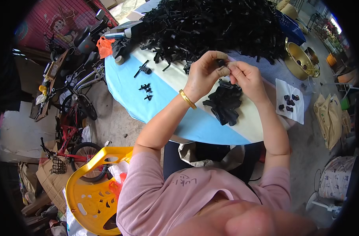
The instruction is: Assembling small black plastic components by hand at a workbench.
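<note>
Both my hands meet above the table, over a small heap of black plastic pieces [225, 103]. My left hand [203, 74], a gold bangle at its wrist and tan wraps on its fingertips, is closed around a small dark piece that barely shows. The thumb and fingers of my right hand [247, 77] are pinched together right beside it; what they grip is hidden. On the blue strip of the cloth, to the left, lie a larger black plastic part [143, 69] and several small black parts [146, 90].
A large mound of black plastic pieces [214, 27] covers the table's far side. On the right are a gold-coloured pot [295, 65] and a white sheet [283, 92] with dark lumps on it. A yellow plastic chair [83, 196] and a red bicycle [65, 151] stand at left.
</note>
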The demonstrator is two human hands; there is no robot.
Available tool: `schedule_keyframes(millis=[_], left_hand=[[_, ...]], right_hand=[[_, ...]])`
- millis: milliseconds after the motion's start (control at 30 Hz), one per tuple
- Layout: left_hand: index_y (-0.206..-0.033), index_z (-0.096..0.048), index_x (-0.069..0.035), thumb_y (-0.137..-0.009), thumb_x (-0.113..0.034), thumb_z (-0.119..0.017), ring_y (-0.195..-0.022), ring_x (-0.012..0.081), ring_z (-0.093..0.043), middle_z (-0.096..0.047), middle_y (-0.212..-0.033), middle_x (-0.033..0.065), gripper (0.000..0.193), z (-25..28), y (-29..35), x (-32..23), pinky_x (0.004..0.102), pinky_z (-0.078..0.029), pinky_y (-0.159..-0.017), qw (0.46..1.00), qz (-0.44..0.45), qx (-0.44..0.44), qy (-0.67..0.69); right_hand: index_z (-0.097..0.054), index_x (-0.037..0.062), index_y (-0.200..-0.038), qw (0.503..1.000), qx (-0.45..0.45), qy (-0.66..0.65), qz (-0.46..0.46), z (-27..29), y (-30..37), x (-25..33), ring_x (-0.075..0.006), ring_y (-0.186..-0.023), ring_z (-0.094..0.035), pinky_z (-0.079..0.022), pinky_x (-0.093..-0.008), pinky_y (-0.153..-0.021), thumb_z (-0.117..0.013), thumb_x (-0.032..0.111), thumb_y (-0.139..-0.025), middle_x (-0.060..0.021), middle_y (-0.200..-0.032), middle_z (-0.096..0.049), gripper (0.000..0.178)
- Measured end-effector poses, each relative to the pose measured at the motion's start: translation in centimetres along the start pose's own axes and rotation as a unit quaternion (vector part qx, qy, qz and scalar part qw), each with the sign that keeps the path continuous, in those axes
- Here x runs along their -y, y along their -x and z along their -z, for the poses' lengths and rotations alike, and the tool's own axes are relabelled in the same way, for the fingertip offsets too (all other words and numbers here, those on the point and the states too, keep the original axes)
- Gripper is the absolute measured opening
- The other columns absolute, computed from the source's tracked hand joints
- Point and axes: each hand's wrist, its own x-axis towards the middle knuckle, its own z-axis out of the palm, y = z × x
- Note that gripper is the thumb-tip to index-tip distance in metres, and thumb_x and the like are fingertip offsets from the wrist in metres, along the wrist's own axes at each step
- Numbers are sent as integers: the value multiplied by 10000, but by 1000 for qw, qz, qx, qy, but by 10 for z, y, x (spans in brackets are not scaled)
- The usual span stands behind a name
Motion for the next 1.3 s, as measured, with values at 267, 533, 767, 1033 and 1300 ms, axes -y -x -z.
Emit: schedule_keyframes(millis=[267,533,767,1033,1300], left_hand=[[-988,-526,-2,-715,27,-658,-732,142,-631,-632,-844,93,304,-4,5,12,247,-514,-680,980,-120,-33,-157],[-1175,-440,-47,-662,27,-655,-802,271,-620,-617,-896,130,561,-23,10,1,311,-504,-663,935,-143,-70,-316],[-1193,-442,3,-718,-4,-665,-1072,212,-502,-516,-1149,94,525,-4,4,-8,302,-404,-924,982,-82,-22,-166],[-942,-548,18,-752,-56,-661,-785,204,-630,-593,-870,84,233,10,-2,-3,304,-515,-764,935,187,193,232],[-843,-509,-1,-756,-43,-665,-818,180,-615,-588,-830,69,183,8,1,3,274,-502,-769,976,144,82,138]], right_hand=[[-610,-1,-874,998,-3,-31,-47,0,2,8,-29,-549,-427,-359,-171,-498,-499,105,-877,27,-614,-508,153],[-612,5,-884,992,-65,92,53,3,-1,-2,-41,-661,-532,-434,-164,-591,-704,90,-730,7,-717,-593,199],[-611,19,-975,992,-98,-64,45,32,-7,-8,4,-562,-411,-309,-141,-482,-615,77,-807,41,-726,-566,178],[-634,-4,-924,986,85,-112,87,33,-5,-5,-80,-773,-569,-461,-196,-704,-636,104,-793,-28,-850,-631,170],[-570,12,-968,994,34,-97,40,24,-3,-3,-36,-682,-477,-378,-152,-609,-554,132,-860,6,-791,-554,162]])
